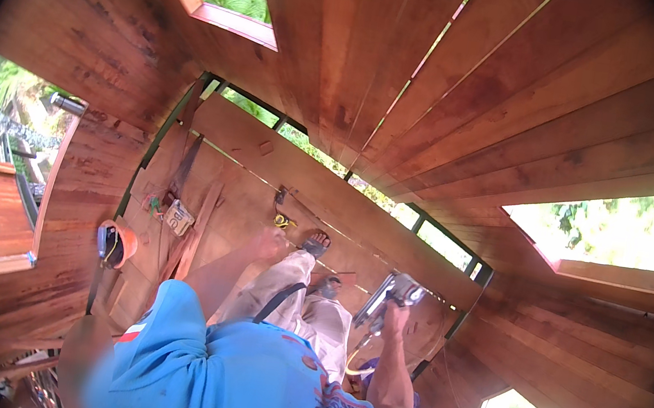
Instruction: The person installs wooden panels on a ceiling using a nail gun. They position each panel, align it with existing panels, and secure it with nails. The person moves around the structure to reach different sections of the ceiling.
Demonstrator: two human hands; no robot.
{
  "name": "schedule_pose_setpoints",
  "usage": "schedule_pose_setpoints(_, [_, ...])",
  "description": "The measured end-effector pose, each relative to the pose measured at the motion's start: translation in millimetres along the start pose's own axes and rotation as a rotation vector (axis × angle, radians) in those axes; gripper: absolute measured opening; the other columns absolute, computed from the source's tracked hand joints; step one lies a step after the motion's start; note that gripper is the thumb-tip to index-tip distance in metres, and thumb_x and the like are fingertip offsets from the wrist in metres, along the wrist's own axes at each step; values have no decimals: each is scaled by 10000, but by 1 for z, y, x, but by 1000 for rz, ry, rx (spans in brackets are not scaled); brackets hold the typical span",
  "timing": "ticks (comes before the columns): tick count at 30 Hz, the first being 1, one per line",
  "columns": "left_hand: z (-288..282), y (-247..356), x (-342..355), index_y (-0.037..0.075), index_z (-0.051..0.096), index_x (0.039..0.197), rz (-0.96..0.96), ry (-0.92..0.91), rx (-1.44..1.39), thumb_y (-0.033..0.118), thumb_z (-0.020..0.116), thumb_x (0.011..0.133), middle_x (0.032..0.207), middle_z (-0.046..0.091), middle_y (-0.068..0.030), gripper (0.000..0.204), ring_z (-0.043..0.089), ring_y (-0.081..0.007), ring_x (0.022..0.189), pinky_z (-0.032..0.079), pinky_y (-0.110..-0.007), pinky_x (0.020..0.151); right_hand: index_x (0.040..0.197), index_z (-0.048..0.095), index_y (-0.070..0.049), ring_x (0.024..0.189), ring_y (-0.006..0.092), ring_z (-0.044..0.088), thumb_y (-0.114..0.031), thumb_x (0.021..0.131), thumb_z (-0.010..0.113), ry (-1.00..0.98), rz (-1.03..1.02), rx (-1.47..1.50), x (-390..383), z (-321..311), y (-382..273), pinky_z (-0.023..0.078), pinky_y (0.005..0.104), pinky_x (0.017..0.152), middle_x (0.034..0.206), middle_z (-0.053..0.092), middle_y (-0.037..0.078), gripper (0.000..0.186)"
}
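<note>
Taking twelve o'clock as the top of the view, we look down past a blue shirt [255, 376] and pale trousers [327, 324] to a wooden floor [241, 131]. The right hand [394, 318], between four and five o'clock, is wrapped around a nail gun [375, 303], which is held up over the floor beside the right leg. A pale yellow hose [350, 363] curves below the nail gun, toward six o'clock from it. The left hand [268, 242] lies between seven and eight o'clock, by the left knee; it is blurred, so we cannot fairly tell whether it is curled around anything or loose. Just beyond it, at one o'clock from that hand, we see a yellow tape measure [283, 221] on the floor, with a small dark tool [285, 194] near it. The left foot [316, 243] shows just to the right of the tape measure. Between eight and nine o'clock we find a printed box [179, 218] and, farther out, an orange rounded thing [123, 245] by the wall; long wood strips [192, 240] lie between the box and the left arm. Plank walls [442, 79] surround us, with bright openings at eleven, nine and three o'clock.
</note>
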State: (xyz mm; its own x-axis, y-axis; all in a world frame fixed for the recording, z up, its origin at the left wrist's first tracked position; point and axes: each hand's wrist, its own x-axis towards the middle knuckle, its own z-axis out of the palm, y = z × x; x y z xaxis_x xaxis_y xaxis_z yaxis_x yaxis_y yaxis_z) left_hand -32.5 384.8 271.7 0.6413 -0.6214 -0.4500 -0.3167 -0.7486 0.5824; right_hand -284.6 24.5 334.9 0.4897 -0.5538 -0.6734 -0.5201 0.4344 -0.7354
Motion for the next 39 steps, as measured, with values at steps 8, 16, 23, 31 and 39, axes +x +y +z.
schedule_pose_setpoints(8, [8,8,-97,13,718,1064,-335,249,-269,342,723,847,1010,717,-230,394,689,-382,972,544,-453,847,896,613,-43,509,135,542,-91,843,616,-130,106,-351,-55,13,79,444,305,455,661,572,22,72])
schedule_pose_setpoints(16, [42,-7,-211,12,725,902,-535,-32,-417,322,682,806,915,699,-235,328,681,-354,834,507,-484,739,877,653,-18,552,150,590,-162,829,708,-72,195,-360,-75,-27,118,482,326,485,664,605,54,162])
schedule_pose_setpoints(23, [41,-51,-241,-25,730,1016,-601,241,-508,292,687,869,1046,726,-200,353,683,-318,969,521,-413,842,917,654,-17,557,151,579,-190,827,739,-81,71,-538,-78,-16,117,460,351,507,656,603,53,213])
schedule_pose_setpoints(31, [-10,-96,-232,-3,727,1057,-595,112,-659,213,709,862,838,685,-64,291,632,-141,728,485,-296,607,1058,614,-26,626,197,638,-278,832,743,-140,67,-703,-58,77,102,502,378,559,758,665,97,363])
schedule_pose_setpoints(39, [-82,-274,-230,4,721,1089,-384,263,-448,276,713,911,797,645,-49,325,602,-134,645,469,-293,528,1247,558,10,818,252,649,-285,794,756,-43,-66,-692,-76,215,97,525,391,705,945,684,149,576])
